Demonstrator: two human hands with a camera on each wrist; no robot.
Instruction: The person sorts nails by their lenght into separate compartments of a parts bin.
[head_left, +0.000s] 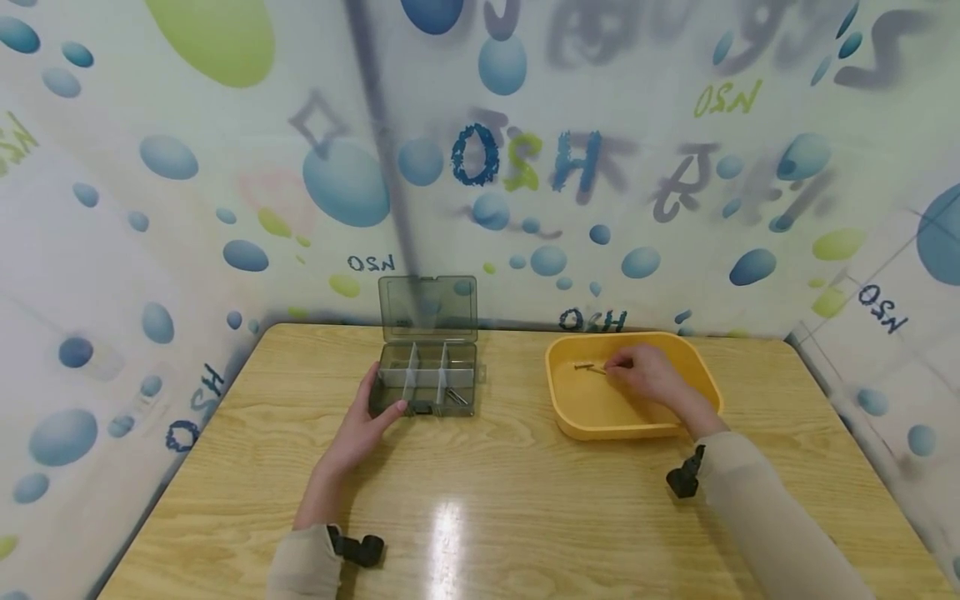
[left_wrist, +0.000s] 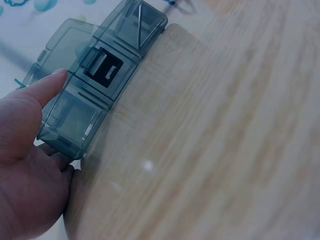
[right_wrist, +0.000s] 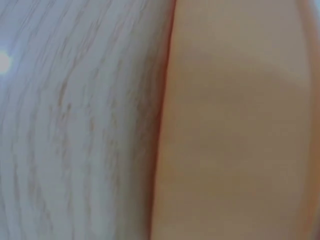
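My left hand (head_left: 363, 429) grips the near left corner of a grey see-through compartment box (head_left: 423, 408), thumb on the front wall and fingers along the left side. The box's lid (head_left: 429, 308) stands up at the back. In its front right compartment lie a few thin screws (head_left: 456, 397). My right hand (head_left: 648, 375) reaches into a yellow tray (head_left: 562, 412), its fingertips pinched at the end of a thin brass-coloured screw (head_left: 597, 371). Another screw (head_left: 582, 366) lies just left of it. The right wrist view shows the tray's wall (right_wrist: 230, 125) but no hand.
Both containers stand on a wood-grain table (head_left: 487, 500), the box left of the tray. Right behind the table's far edge hangs a white backdrop (head_left: 652, 200) printed with blue and green drops.
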